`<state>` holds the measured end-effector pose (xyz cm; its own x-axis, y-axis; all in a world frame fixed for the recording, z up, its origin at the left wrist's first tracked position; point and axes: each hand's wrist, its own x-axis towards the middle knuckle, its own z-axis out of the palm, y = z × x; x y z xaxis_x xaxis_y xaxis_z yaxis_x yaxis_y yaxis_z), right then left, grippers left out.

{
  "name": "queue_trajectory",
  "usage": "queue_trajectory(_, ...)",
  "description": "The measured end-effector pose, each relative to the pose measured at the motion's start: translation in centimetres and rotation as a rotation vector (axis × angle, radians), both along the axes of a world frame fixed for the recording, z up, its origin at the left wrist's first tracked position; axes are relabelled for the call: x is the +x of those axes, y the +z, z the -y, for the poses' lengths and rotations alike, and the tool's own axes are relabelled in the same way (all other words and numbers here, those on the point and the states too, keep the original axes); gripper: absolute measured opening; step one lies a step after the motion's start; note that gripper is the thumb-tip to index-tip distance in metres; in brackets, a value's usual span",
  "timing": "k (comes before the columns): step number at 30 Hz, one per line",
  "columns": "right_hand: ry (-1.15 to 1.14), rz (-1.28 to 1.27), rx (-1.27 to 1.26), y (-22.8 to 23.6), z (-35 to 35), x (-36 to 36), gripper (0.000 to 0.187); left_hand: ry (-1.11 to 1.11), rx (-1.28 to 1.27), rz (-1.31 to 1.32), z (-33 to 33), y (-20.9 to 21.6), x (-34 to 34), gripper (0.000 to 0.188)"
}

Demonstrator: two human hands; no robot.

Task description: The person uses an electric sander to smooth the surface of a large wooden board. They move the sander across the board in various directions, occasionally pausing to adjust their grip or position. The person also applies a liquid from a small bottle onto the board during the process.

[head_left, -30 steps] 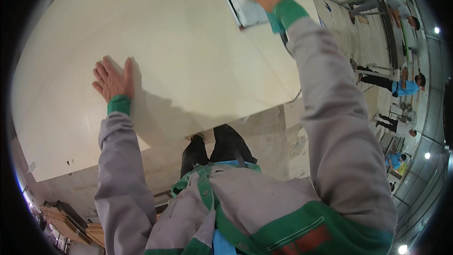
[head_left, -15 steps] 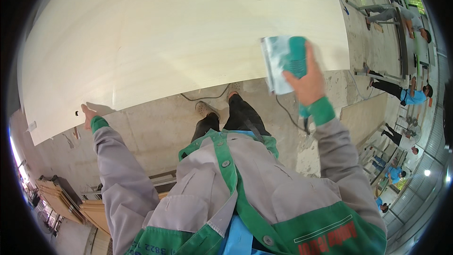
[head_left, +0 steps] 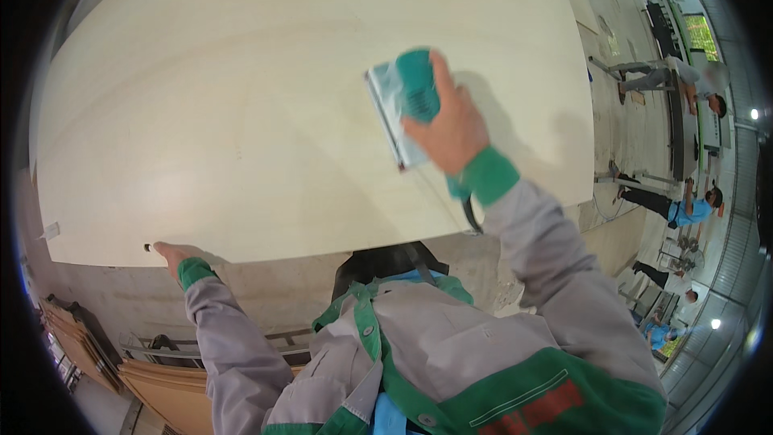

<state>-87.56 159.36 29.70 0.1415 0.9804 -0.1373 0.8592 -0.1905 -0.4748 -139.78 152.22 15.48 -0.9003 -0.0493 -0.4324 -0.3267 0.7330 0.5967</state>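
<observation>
A large pale, cream-coloured panel (head_left: pixel 266 113) spreads out in front of me. My right hand (head_left: pixel 452 130) is wrapped round the teal body of a sheet sander (head_left: pixel 419 84), which sits over the right half of the panel. The sander's flat, rectangular pad is tilted in view, and its dark cord (head_left: pixel 472 216) hangs from the rear end by my wrist. At the panel's near left edge lies my left hand (head_left: pixel 171 258), fingers stretched out on the surface beside a small dark round hole (head_left: pixel 147 247). It holds no tool.
Brown boards (head_left: pixel 165 391) are stacked at the lower left, by a metal frame. On the right, a person in grey (head_left: pixel 684 80) and a person in a blue shirt (head_left: pixel 694 208) stand near work tables. A standing fan (head_left: pixel 684 258) is farther down that side.
The sander, in my right hand, has moved left across the panel. I have come closer, so the panel covers my feet. My left hand stays by the hole.
</observation>
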Motion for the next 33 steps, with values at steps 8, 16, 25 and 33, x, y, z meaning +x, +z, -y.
queue_trajectory(8,-0.047,0.104,0.151,-0.7,-28.3,8.4,0.098,0.064,0.023,-0.044,0.7,-1.9,-1.4,0.106)
queue_trajectory(16,0.083,0.519,0.198,-2.2,-47.7,10.0,0.101,0.054,-0.176,-0.102,0.7,-1.2,-1.8,0.110)
queue_trajectory(25,0.052,0.184,0.012,-1.0,-38.9,3.3,0.102,0.022,-0.298,-0.078,0.5,-0.6,-1.0,0.111)
queue_trajectory(33,-0.005,0.123,0.106,0.2,-14.5,-3.6,0.091,0.040,-0.082,-0.041,-0.4,-0.1,-0.4,0.101)
